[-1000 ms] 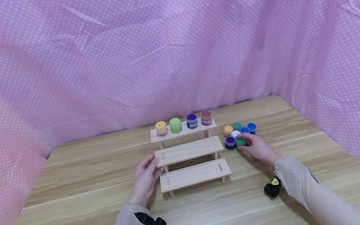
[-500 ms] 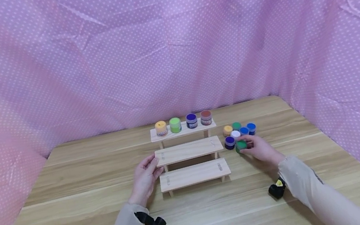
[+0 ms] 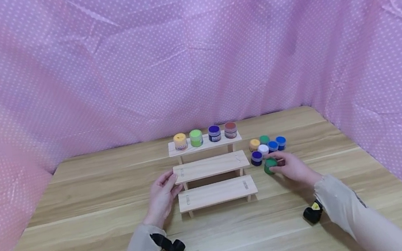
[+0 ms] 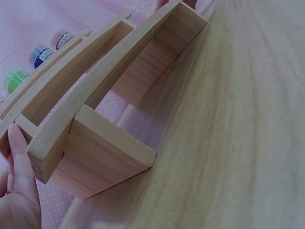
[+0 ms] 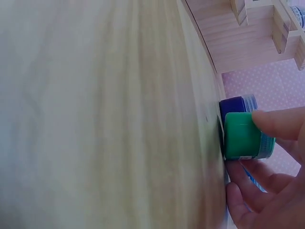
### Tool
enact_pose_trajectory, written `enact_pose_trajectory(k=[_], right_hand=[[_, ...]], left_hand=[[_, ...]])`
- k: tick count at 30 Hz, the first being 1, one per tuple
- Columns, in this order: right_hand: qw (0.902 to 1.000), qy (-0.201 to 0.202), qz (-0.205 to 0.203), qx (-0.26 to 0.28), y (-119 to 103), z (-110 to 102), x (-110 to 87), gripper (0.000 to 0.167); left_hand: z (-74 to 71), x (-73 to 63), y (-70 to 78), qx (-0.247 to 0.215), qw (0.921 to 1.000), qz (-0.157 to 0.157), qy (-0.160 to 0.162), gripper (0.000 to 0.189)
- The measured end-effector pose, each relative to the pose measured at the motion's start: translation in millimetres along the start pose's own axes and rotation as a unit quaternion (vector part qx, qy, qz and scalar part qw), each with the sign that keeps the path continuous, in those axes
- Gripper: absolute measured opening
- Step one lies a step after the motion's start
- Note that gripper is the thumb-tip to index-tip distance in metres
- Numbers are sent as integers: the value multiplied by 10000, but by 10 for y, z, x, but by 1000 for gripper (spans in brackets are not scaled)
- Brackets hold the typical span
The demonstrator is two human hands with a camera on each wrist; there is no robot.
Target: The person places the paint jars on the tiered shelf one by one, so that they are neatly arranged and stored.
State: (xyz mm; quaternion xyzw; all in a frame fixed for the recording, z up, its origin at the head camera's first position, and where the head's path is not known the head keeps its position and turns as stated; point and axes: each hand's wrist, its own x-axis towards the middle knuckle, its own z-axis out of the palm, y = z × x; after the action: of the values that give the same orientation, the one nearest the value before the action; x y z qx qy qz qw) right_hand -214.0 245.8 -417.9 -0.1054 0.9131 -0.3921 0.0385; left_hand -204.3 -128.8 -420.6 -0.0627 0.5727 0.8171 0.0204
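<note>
A three-step wooden display rack [image 3: 211, 166] stands in the middle of the table. At the left end of its middle step, my left hand [image 3: 160, 199] grips the wood; the left wrist view shows the thumb [image 4: 21, 162] against the step's end. To the right of the rack, my right hand [image 3: 292, 167] pinches a green paint jar [image 3: 270, 166] between thumb and fingers. The right wrist view shows this jar [image 5: 243, 136] at the tabletop, its clear-rimmed lid towards the palm. Right behind it is a dark purple jar [image 3: 256, 158].
Yellow, light green, purple and brown-red jars [image 3: 230, 130] stand in a row on the rack's top step. Beyond my right hand, a cluster holds a yellow jar [image 3: 254, 144], a green jar [image 3: 264, 140], a white jar [image 3: 263, 150] and two blue jars [image 3: 281, 142]. A pink dotted curtain [image 3: 188, 56] surrounds the table.
My right hand has drawn the green jar slightly towards me, away from the purple and white jars. The left hand and the rack have stayed in place.
</note>
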Motion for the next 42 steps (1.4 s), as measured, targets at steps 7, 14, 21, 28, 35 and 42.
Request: enact_pose_trajectory(k=[7, 14, 21, 28, 35, 42], right_hand=[[9997, 4, 196, 140, 4, 12, -3, 40], [9989, 0, 245, 409, -63, 0, 30, 41], [9973, 493, -374, 408, -271, -64, 147, 38], [9949, 620, -572, 553, -466, -47, 191, 39], [9907, 858, -817, 663, -630, 31, 222, 37], [9897, 692, -1109, 588, -739, 159, 231, 37]], left_hand=[[-6, 1, -16, 46, 10000, 31, 22, 31], [-16, -1, -21, 15, 10000, -8, 47, 32], [-6, 11, -10, 47, 10000, 8, 62, 34], [13, 22, -6, 121, 9999, -17, 47, 36], [40, 72, 31, 63, 10000, 54, -1, 37], [16, 51, 13, 150, 9999, -61, 32, 36]])
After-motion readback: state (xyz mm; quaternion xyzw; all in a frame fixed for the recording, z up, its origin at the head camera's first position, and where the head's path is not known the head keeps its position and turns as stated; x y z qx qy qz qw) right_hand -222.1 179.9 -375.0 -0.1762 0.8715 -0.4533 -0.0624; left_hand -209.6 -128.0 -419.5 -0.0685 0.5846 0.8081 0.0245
